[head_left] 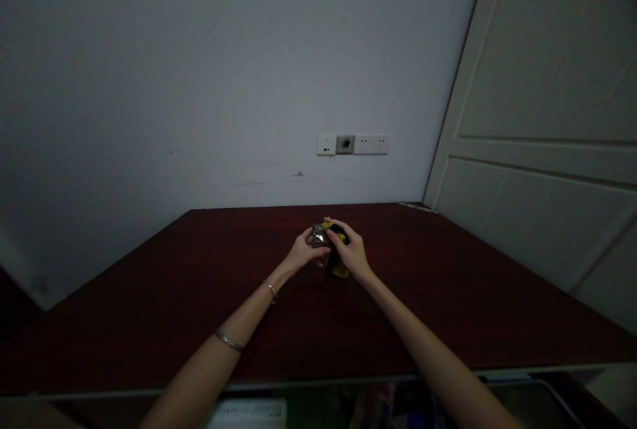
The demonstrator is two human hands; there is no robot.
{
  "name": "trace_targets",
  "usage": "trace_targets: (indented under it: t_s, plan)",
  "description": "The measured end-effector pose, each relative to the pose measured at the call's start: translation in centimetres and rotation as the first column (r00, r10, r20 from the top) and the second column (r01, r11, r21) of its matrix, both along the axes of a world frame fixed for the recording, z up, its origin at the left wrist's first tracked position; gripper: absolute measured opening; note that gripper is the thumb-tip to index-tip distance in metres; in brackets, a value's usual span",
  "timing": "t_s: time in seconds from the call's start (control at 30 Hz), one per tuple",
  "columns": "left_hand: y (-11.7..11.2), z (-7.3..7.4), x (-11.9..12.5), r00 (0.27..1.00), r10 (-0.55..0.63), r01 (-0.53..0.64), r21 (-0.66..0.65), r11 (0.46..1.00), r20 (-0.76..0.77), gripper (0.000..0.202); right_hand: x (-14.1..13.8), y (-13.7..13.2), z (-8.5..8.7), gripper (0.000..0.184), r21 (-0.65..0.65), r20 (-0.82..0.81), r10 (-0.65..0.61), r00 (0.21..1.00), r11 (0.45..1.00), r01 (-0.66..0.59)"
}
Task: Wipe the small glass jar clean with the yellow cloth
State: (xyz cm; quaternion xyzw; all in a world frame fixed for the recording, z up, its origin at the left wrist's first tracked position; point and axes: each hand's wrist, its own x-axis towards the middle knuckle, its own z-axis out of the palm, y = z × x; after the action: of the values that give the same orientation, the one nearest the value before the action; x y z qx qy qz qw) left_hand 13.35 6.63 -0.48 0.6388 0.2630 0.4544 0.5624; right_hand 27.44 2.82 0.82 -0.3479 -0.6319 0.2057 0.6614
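Note:
My left hand (302,251) is closed around a small, shiny, dark object (319,237) that looks like crinkled wrapping. Its fingers and thumb sit on the left side of it. My right hand (351,250) grips a black-and-yellow item (340,270), perhaps a packet, with thumb and fingers at its upper part. The two things touch or overlap; whether they are joined I cannot tell. Part of the black-and-yellow item hangs below the right hand, near the tabletop. Two bracelets circle my left arm.
A dark red-brown table (199,296) spreads under both hands. Behind it, the wall carries sockets and switches (371,144). A pale panelled door (542,150) stands to the right. Below the front edge, a white box (247,414) and other items show. A thin strip (417,207) lies at the back right.

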Motion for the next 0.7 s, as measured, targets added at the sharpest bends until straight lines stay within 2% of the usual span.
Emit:
trace_targets:
  t_s: [0.17, 0.33, 0.47, 0.6, 0.7]
  plan:
    - [-0.1, 0.1, 0.7, 0.998, 0.061, -0.062, 0.052, 0.997, 0.017, 0.065, 0.8, 1.0, 0.2, 0.031, -0.071, -0.111, 0.026, 0.993, 0.997, -0.034]
    - [0.3, -0.2, 0.6, 0.990, 0.131, -0.131, 0.008, 0.991, 0.060, 0.063, 0.2, 0.3, 0.1, 0.032, -0.045, -0.030, 0.057, 0.998, 0.997, -0.058]
    - [0.2, -0.2, 0.4, 0.993, 0.107, -0.106, -0.016, 0.994, 0.051, 0.065, -0.1, 0.0, 0.0, 0.031, -0.026, -0.007, 0.056, 0.998, 0.998, -0.056]
    - [-0.2, 0.1, 0.5, 0.998, 0.048, -0.049, 0.020, 0.999, 0.035, 0.063, 0.4, 0.5, 0.2, 0.030, -0.039, -0.050, 0.001, 0.999, 0.999, -0.003]
    - [-0.2, 0.1, 0.7, 0.999, 0.046, -0.047, 0.046, 0.998, 0.028, 0.064, 0.6, 0.7, 0.2, 0.031, -0.039, -0.059, -0.004, 0.998, 0.999, 0.002]
